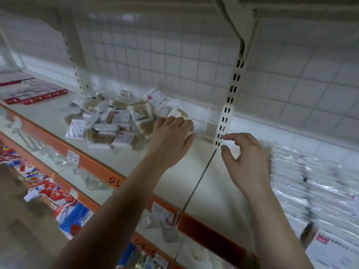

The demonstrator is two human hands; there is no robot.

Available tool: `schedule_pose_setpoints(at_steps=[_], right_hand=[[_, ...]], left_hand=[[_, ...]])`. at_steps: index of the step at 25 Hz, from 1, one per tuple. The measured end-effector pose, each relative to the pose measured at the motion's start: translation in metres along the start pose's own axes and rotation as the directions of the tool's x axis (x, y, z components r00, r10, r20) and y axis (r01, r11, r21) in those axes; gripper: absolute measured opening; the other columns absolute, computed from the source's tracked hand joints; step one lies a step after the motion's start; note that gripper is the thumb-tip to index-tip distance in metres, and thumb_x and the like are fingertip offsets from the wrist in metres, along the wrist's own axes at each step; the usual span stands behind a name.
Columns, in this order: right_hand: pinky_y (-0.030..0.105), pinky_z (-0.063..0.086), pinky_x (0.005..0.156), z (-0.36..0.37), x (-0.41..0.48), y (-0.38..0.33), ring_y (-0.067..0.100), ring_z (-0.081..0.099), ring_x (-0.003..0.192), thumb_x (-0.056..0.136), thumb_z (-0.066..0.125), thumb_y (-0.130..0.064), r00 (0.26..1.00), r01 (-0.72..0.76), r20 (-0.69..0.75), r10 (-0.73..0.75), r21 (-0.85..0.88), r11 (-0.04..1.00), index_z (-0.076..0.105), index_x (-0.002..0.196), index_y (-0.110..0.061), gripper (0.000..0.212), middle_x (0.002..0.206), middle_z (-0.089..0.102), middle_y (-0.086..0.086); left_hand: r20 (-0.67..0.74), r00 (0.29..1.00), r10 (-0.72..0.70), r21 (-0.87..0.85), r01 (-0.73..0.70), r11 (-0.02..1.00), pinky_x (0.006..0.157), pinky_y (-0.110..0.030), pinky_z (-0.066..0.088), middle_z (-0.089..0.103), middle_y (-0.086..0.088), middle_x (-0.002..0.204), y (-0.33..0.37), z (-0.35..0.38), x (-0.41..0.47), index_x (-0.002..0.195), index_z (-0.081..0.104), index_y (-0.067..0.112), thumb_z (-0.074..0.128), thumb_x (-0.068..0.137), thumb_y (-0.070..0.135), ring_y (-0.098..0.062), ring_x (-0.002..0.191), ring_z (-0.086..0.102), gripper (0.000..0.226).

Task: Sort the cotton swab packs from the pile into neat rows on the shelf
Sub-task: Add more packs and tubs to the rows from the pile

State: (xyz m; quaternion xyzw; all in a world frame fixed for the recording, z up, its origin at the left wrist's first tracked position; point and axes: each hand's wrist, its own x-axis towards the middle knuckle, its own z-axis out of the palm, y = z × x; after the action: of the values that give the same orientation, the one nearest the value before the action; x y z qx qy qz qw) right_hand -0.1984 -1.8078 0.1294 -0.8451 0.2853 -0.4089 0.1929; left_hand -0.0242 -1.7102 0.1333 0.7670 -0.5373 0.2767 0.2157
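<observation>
ITEM: cotton swab packs [110, 121], approx. one heap, loose, on shelf [120, 158], left of slotted upright [227, 111].

STATUS: No rows seen. Packs lay every way, some flat, some on edge, overlapping. Bare shelf between heap and upright, prob. where rows would go. Judged at the start: nearly all sorting left.

HANDS: Left hand [171, 136] reached to heap's right edge, back of hand up, fingers bent down over the nearest pack; grip hidden, can't tell if it had hold. Right hand [246, 162] hovered near upright's foot, fingers loosely bent, thumb and forefinger apart, nothing between them.

MARKINGS: Paper tag [162, 212] on orange front rail [93, 162], handwritten "04-2". Second tag [72, 158] further left, partly legible, "-2". Pen marks on rail, approx. "04-", rest unclear. Packs showed small red logo; print too blurred to read.

ADJ. STOCK: red-and-white boxes [37, 94] far left; clear-wrapped goods [310, 181] right of upright.
</observation>
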Motion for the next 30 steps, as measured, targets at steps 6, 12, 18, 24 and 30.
schedule_pose_setpoints(at_steps=[6, 12, 18, 24, 30], right_hand=[[0.016, 0.035, 0.080, 0.078, 0.014, -0.044, 0.013, 0.053, 0.101, 0.086, 0.062, -0.018, 0.994, 0.015, 0.111, -0.022, 0.061, 0.998, 0.065, 0.108, -0.023, 0.023, 0.108, 0.057, -0.008], [0.024, 0.039, 0.086, 0.152, 0.024, -0.087, 0.018, 0.052, 0.107, 0.087, 0.061, -0.020, 0.977, 0.035, 0.208, -0.049, 0.073, 0.997, 0.064, 0.110, -0.024, 0.024, 0.112, 0.058, -0.007], [0.020, 0.037, 0.080, 0.211, 0.038, -0.119, 0.015, 0.054, 0.099, 0.088, 0.059, -0.021, 0.956, 0.092, 0.272, -0.109, 0.072, 0.993, 0.066, 0.108, -0.018, 0.021, 0.109, 0.061, -0.003], [0.019, 0.038, 0.087, 0.258, 0.050, -0.138, 0.014, 0.054, 0.109, 0.086, 0.062, -0.020, 0.926, 0.123, 0.349, -0.144, 0.082, 0.989, 0.063, 0.117, -0.019, 0.031, 0.118, 0.060, -0.002], [0.025, 0.042, 0.088, 0.294, 0.067, -0.147, 0.019, 0.057, 0.102, 0.081, 0.069, -0.019, 0.899, 0.164, 0.393, -0.191, 0.101, 0.981, 0.063, 0.119, -0.016, 0.038, 0.115, 0.060, 0.004]], left_hand=[[0.048, 0.992, -0.114, 0.032, 0.113, 0.993, 0.083, -0.040, 0.039, 0.064, 0.001, 0.096, -0.089, -0.012, -0.027, 0.098, 0.063, 0.019, 0.041, 0.089, 0.040, -0.025, 0.091, 0.059, 0.031], [0.057, 0.981, -0.184, 0.045, 0.182, 0.982, 0.085, -0.040, 0.038, 0.062, 0.001, 0.097, -0.170, -0.017, -0.055, 0.098, 0.062, 0.019, 0.054, 0.090, 0.034, -0.024, 0.093, 0.058, 0.018], [0.051, 0.971, -0.235, 0.025, 0.234, 0.972, 0.084, -0.040, 0.037, 0.064, 0.000, 0.101, -0.231, -0.021, -0.077, 0.101, 0.063, 0.019, 0.040, 0.088, 0.042, -0.026, 0.094, 0.059, 0.035], [0.032, 0.952, -0.305, 0.033, 0.304, 0.952, 0.083, -0.040, 0.037, 0.063, 0.001, 0.098, -0.265, -0.024, -0.094, 0.100, 0.063, 0.019, 0.046, 0.090, 0.037, -0.024, 0.092, 0.058, 0.027], [0.066, 0.946, -0.317, 0.016, 0.317, 0.948, 0.087, -0.042, 0.040, 0.063, -0.001, 0.107, -0.280, -0.025, -0.109, 0.108, 0.063, 0.018, 0.044, 0.089, 0.037, -0.022, 0.099, 0.059, 0.032]])
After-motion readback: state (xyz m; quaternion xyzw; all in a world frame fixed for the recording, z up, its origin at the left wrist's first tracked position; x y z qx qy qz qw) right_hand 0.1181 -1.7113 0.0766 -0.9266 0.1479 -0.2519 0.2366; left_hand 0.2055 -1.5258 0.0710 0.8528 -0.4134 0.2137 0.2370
